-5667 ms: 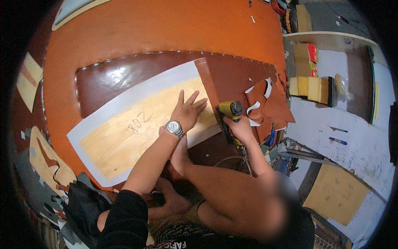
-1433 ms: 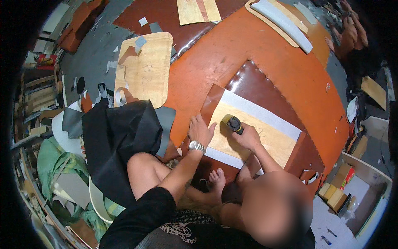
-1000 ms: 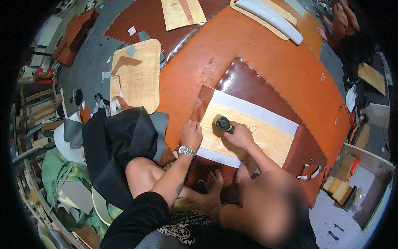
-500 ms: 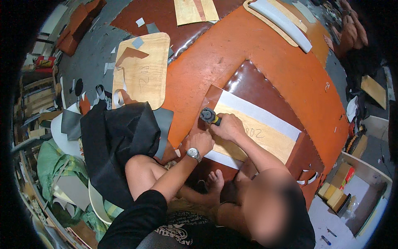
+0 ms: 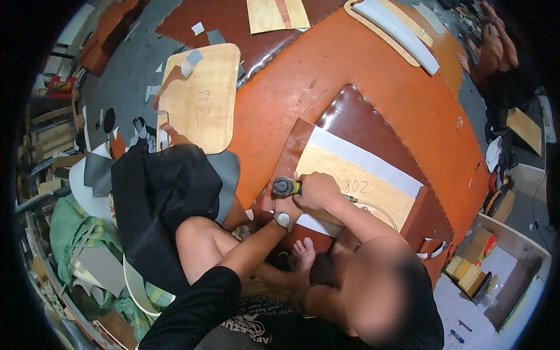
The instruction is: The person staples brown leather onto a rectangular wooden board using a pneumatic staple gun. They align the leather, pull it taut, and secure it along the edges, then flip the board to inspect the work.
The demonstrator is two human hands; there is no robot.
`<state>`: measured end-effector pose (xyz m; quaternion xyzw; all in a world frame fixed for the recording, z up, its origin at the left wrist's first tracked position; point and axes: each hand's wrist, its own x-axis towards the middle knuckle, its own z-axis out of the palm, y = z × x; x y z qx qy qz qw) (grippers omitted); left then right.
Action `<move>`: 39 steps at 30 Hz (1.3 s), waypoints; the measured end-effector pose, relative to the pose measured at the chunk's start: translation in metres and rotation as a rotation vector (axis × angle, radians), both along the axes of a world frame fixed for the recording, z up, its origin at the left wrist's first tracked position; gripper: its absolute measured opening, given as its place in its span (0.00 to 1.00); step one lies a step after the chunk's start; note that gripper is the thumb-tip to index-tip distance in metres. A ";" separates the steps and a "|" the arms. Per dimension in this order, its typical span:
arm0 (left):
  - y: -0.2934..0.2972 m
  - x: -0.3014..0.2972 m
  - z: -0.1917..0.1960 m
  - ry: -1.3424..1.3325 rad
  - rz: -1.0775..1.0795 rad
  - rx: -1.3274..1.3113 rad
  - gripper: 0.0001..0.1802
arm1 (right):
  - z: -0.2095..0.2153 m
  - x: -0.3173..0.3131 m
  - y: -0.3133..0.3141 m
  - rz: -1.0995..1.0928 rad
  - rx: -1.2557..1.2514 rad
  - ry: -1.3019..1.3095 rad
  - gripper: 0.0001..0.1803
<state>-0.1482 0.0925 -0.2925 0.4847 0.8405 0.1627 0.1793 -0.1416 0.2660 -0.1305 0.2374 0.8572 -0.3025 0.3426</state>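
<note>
My right hand (image 5: 319,190) grips a black-and-yellow air stapler (image 5: 284,186) with a clear hose (image 5: 386,214) trailing from its rear coupling. The stapler's head lies over the left edge of a pale wooden board (image 5: 385,195). My left hand (image 5: 286,206), wearing a wristwatch, is closed at that edge, pinching brown leather (image 5: 297,140) just below the stapler; its fingertips are partly hidden. A light grey strip (image 5: 367,160) runs along the board's far side. Beneath the board lies a larger dark brown leather sheet (image 5: 356,114).
A second wooden board (image 5: 216,87) lies at left, with scraps on it. Black fabric (image 5: 166,198) is heaped beside my left knee. Orange sheeting (image 5: 286,81) covers the floor. An open box (image 5: 507,251) with small cartons stands at right. Another person's legs (image 5: 493,49) show at far right.
The stapler has moved slightly left and down, with its hose now visible. My left hand has shifted down and right, beneath the stapler's head. Scraps on the left board have moved.
</note>
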 end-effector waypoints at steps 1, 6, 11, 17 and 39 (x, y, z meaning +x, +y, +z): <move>0.003 0.000 0.009 -0.098 0.010 -0.126 0.17 | 0.000 0.001 0.000 0.024 -0.006 0.000 0.25; 0.010 -0.020 0.060 -0.295 -0.035 -0.453 0.28 | -0.009 0.051 0.023 -0.225 0.062 0.134 0.27; 0.011 -0.067 0.065 -0.096 0.309 0.005 0.40 | -0.013 0.174 0.082 -0.838 0.185 0.280 0.27; 0.036 -0.084 0.038 -0.398 0.421 -0.097 0.43 | -0.005 0.342 0.129 -1.100 0.607 0.012 0.37; 0.039 -0.128 0.024 0.102 0.700 0.016 0.55 | -0.105 0.509 0.076 -1.155 1.021 0.192 0.37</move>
